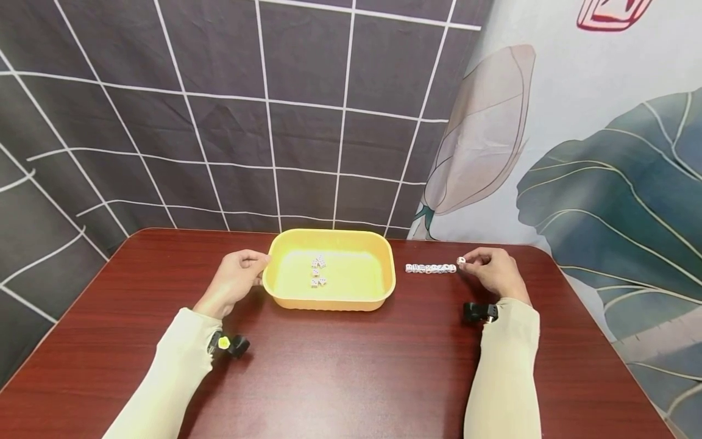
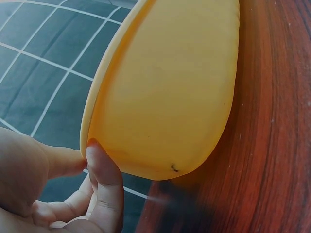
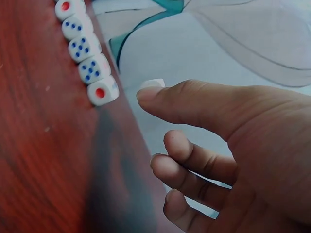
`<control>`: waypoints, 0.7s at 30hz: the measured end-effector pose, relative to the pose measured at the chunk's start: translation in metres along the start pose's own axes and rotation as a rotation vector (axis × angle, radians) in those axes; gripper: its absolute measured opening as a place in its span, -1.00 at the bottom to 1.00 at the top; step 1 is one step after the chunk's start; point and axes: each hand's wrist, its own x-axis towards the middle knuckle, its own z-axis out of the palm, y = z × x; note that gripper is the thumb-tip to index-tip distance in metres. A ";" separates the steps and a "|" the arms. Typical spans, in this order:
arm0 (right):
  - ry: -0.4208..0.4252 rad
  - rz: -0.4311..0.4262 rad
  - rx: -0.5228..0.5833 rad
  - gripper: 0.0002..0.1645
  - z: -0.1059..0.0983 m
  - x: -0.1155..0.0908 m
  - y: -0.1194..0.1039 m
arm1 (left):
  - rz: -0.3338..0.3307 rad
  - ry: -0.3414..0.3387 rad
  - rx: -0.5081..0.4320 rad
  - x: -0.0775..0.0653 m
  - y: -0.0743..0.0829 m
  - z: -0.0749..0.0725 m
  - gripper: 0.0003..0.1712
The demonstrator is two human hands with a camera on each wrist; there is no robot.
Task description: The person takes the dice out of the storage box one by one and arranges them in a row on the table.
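You have 1 left hand [image 1: 233,280], 1 right hand [image 1: 498,272], 2 sleeves [image 1: 178,366] and 2 wrist cameras [image 1: 238,346] at 1 table [image 1: 329,366], with 1 yellow tray [image 1: 329,303] and 2 backdrops [image 1: 307,140]. You pinch 1 die [image 1: 461,260]; your right wrist view shows 5 row dice [image 3: 85,47]. In the tray you can count 3 nearer dice [image 1: 314,283], plus a cluster [image 1: 322,264] too small to count.

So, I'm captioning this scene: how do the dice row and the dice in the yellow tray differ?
The dice row runs straight; the tray dice form an irregular group. The row sits on the table; the tray dice lie inside the yellow tray. Both are white dice.
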 end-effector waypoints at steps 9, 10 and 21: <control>-0.060 0.045 -0.001 -0.76 0.007 0.001 0.008 | 0.000 0.002 -0.006 0.000 0.002 0.001 -0.59; -0.059 0.041 -0.002 -0.76 0.008 0.001 0.008 | -0.002 0.002 -0.004 0.001 0.002 0.001 -0.59; -0.109 0.050 0.014 -0.74 0.011 0.003 0.006 | -0.008 0.001 0.000 0.001 0.001 -0.001 -0.58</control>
